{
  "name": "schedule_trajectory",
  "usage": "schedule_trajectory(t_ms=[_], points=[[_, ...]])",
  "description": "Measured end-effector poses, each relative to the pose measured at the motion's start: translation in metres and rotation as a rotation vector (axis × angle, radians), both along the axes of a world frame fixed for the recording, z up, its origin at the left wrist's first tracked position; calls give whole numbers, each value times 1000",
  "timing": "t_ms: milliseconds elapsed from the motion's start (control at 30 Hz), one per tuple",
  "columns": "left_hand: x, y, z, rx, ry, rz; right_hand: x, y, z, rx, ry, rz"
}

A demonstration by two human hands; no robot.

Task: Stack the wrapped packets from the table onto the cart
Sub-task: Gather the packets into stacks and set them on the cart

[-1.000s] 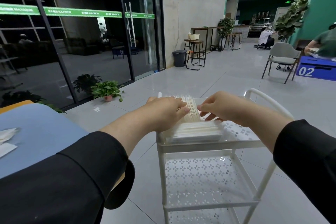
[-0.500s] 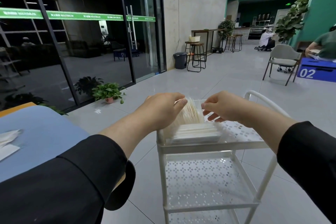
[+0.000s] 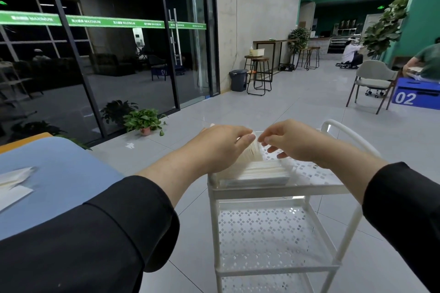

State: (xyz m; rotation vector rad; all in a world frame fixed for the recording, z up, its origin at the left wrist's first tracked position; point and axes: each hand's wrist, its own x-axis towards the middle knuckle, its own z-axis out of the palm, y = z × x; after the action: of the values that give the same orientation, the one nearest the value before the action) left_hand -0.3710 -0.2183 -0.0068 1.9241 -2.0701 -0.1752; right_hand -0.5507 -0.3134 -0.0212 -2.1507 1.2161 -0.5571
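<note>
Hands, two (image 3: 221, 147) (image 3: 292, 143), on one cart's (image 3: 281, 189) packets (image 3: 253, 152)

Office or café-style lobby: glass doors (image 3: 185, 38) with green banner strip (image 3: 114, 22), tiled floor (image 3: 297, 112), high bar table (image 3: 273, 43) with stools (image 3: 258, 74), counter (image 3: 342, 43) at back, potted plants (image 3: 142, 121), grey chair (image 3: 371, 81).

Both arms reach forward toward 12 o'clock, black sleeves pushed up. Left hand (image 3: 219, 147) has its fingers (image 3: 245, 139) curled, pinching. Right hand (image 3: 292, 143) faces it, fingers loosely bent.
</note>
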Motion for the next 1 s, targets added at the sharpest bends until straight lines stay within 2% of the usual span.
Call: schedule_trajectory(t_ms=[367,533,767,1000], points=[[10,5,1,-150,56,103,-2,-1,7,-129,73,-41],[25,23,12,-282,73,164,6,13,27,-353,-38,-61],[90,103,29,-421,92,370,79,86,78,-522,-156,183],[197,274,9,-408,29,740,230,210,65,-478,-208,544]])
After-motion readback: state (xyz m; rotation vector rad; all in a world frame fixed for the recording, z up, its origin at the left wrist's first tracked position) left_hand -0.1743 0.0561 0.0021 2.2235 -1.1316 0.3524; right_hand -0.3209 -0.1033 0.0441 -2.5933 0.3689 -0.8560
